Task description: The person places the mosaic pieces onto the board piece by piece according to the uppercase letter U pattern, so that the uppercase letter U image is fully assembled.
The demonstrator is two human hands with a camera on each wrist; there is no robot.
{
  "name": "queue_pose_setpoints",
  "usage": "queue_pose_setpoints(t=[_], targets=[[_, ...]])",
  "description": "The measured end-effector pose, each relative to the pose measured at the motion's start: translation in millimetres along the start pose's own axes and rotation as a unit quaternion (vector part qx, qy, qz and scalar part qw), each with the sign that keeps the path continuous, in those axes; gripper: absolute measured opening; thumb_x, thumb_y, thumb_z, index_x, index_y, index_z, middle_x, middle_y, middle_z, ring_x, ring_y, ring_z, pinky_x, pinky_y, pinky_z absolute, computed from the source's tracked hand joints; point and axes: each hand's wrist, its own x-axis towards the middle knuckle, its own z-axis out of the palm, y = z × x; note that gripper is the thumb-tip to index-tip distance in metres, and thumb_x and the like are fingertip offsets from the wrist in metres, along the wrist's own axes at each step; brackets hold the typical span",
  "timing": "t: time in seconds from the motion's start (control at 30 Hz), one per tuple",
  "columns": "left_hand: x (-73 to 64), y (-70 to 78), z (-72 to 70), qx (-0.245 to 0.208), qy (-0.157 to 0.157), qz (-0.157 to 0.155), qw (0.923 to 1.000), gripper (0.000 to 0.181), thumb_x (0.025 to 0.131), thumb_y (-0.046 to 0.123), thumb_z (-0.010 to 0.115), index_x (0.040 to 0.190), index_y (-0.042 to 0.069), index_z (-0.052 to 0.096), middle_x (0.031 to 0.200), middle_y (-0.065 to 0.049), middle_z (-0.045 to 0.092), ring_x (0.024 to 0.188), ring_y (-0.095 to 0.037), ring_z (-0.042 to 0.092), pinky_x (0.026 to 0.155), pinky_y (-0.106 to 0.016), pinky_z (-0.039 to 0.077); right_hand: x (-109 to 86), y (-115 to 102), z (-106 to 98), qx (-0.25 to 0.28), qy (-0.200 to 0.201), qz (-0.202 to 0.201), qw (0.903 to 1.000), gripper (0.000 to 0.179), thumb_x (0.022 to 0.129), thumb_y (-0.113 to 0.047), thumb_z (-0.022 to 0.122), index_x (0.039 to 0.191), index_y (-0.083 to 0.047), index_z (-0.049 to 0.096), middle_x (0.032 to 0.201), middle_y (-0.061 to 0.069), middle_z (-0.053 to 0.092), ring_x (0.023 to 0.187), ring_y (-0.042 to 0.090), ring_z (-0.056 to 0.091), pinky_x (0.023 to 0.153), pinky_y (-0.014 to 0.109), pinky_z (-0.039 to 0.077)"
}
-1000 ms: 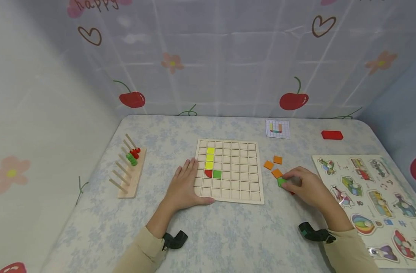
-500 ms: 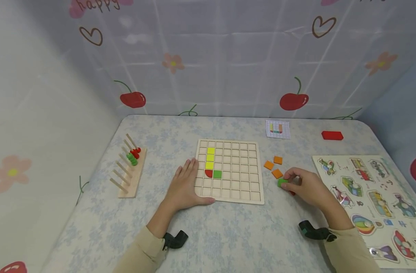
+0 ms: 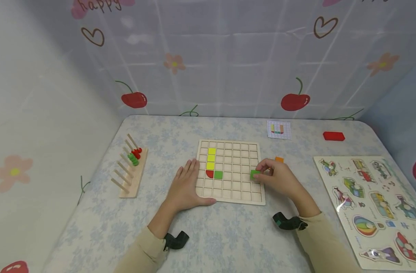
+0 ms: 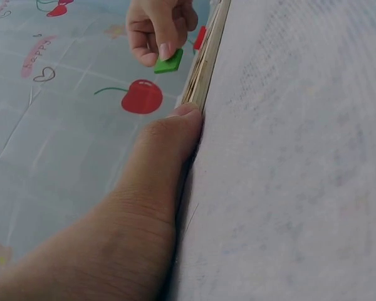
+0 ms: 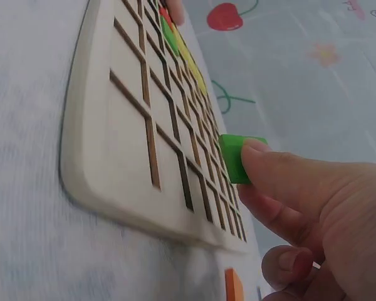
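Note:
My right hand (image 3: 278, 178) pinches a green square tile (image 5: 236, 158) between thumb and fingers, held over the right edge of the wooden grid board (image 3: 235, 195). The left hand (image 3: 182, 187) lies with straight fingers along the board's left edge, its thumb at the front edge. Set into the board's cells are several yellow tiles (image 3: 211, 158) in a column, a red rounded tile (image 3: 209, 174) below them, and another green tile (image 3: 218, 174) beside the red one. In the left wrist view the held tile (image 4: 168, 62) hangs above the board.
An orange tile (image 3: 279, 159) shows behind my right hand, which hides others. A small pattern card (image 3: 279, 130) and a red block (image 3: 333, 136) lie farther back. On the right is a picture puzzle board (image 3: 356, 212); on the left, a peg stand (image 3: 138, 178) with beads.
My right hand has lifted the green tile from beside the orange tiles and carried it left to the board's right edge. The left hand has stayed in place.

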Motion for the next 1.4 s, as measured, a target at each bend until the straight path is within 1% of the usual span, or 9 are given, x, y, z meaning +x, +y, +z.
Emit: queue_pose_setpoints(t=[0.17, 0.37, 0.47, 0.57, 0.7, 1.0, 1.23, 1.33, 1.4], targets=[[0.5, 0.4, 0.8, 0.005, -0.002, -0.001, 1.0, 0.141, 0.061, 0.091, 0.061, 0.16, 0.009, 0.003, 0.169, -0.006, 0.004, 0.157, -0.022, 0.001, 0.126, -0.047, 0.008, 12.0, -17, 20, 0.026, -0.017, -0.001, 0.9995, 0.015, 0.089, -0.028, 0.076, 0.095, -0.02, 0.065, 0.092, 0.0, 0.065, 0.06, 0.018, 0.047, 0.052, 0.027, 0.042], [0.8, 1.1, 1.4, 0.008, 0.003, 0.002, 1.0, 0.141, 0.061, 0.091, 0.06, 0.161, 0.009, 0.004, 0.169, -0.007, 0.005, 0.157, -0.022, 0.001, 0.126, -0.047, 0.009, 22.2, -36, 42, 0.008, -0.025, -0.002, 0.9997, 0.016, 0.09, -0.028, 0.075, 0.096, -0.018, 0.064, 0.087, -0.001, 0.065, 0.064, 0.016, 0.05, 0.058, 0.028, 0.043], [1.0, 1.6, 2.0, 0.01, 0.002, 0.003, 0.9999, 0.141, 0.062, 0.091, 0.06, 0.16, 0.009, 0.003, 0.169, -0.007, 0.004, 0.157, -0.022, 0.001, 0.126, -0.048, 0.008, 25.4, -43, 49, 0.006, -0.025, -0.003, 0.9997, 0.015, 0.09, -0.027, 0.075, 0.095, -0.018, 0.064, 0.085, -0.001, 0.064, 0.064, 0.017, 0.052, 0.059, 0.029, 0.044], [1.4, 1.8, 2.6, 0.011, 0.0, 0.004, 0.9999, 0.141, 0.061, 0.091, 0.06, 0.16, 0.009, 0.003, 0.169, -0.007, 0.004, 0.157, -0.022, 0.0, 0.126, -0.047, 0.008, 27.6, -47, 54, -0.013, -0.023, -0.005, 0.9996, 0.014, 0.09, -0.027, 0.075, 0.094, -0.019, 0.064, 0.084, -0.003, 0.064, 0.068, 0.016, 0.053, 0.063, 0.03, 0.044], [1.8, 1.9, 2.7, 0.013, -0.003, 0.003, 0.9999, 0.141, 0.061, 0.091, 0.06, 0.16, 0.01, 0.001, 0.169, -0.006, 0.003, 0.157, -0.021, -0.001, 0.126, -0.047, 0.007, 28.8, -49, 56, -0.035, -0.023, -0.003, 0.9991, 0.014, 0.09, -0.029, 0.075, 0.094, -0.02, 0.065, 0.085, -0.004, 0.063, 0.07, 0.015, 0.054, 0.064, 0.03, 0.045], [2.2, 2.2, 1.6, 0.016, -0.003, 0.006, 0.9999, 0.14, 0.062, 0.09, 0.06, 0.16, 0.008, 0.002, 0.169, -0.007, 0.004, 0.157, -0.022, 0.0, 0.126, -0.047, 0.007, 24.7, -49, 56, -0.065, -0.02, -0.029, 0.9973, 0.011, 0.089, -0.028, 0.076, 0.094, -0.02, 0.071, 0.091, -0.004, 0.064, 0.08, 0.014, 0.057, 0.073, 0.032, 0.049], [0.8, 0.2, 3.3, 0.016, 0.002, 0.002, 0.9999, 0.14, 0.062, 0.091, 0.06, 0.16, 0.009, 0.004, 0.169, -0.006, 0.003, 0.157, -0.022, 0.001, 0.126, -0.047, 0.009, 20.3, -50, 54, -0.092, -0.031, -0.05, 0.994, 0.006, 0.088, -0.028, 0.077, 0.089, -0.022, 0.076, 0.091, -0.009, 0.065, 0.077, 0.009, 0.058, 0.071, 0.03, 0.05], [-0.3, -0.4, 3.6, 0.017, 0.006, 0.002, 0.9998, 0.14, 0.062, 0.091, 0.06, 0.16, 0.008, 0.005, 0.169, -0.007, 0.005, 0.157, -0.022, 0.002, 0.126, -0.048, 0.009, 16.6, -49, 51, -0.099, -0.032, -0.062, 0.9926, 0.009, 0.088, -0.028, 0.077, 0.094, -0.021, 0.077, 0.094, -0.009, 0.067, 0.081, 0.009, 0.06, 0.074, 0.032, 0.052], [-0.7, -0.5, 3.6, 0.019, 0.006, 0.001, 0.9998, 0.14, 0.062, 0.091, 0.06, 0.161, 0.008, 0.005, 0.169, -0.007, 0.004, 0.157, -0.022, 0.001, 0.126, -0.048, 0.01, 13.0, -48, 48, -0.098, -0.028, -0.063, 0.9928, 0.015, 0.089, -0.028, 0.076, 0.102, -0.022, 0.076, 0.098, -0.01, 0.067, 0.086, 0.011, 0.061, 0.078, 0.034, 0.052]])
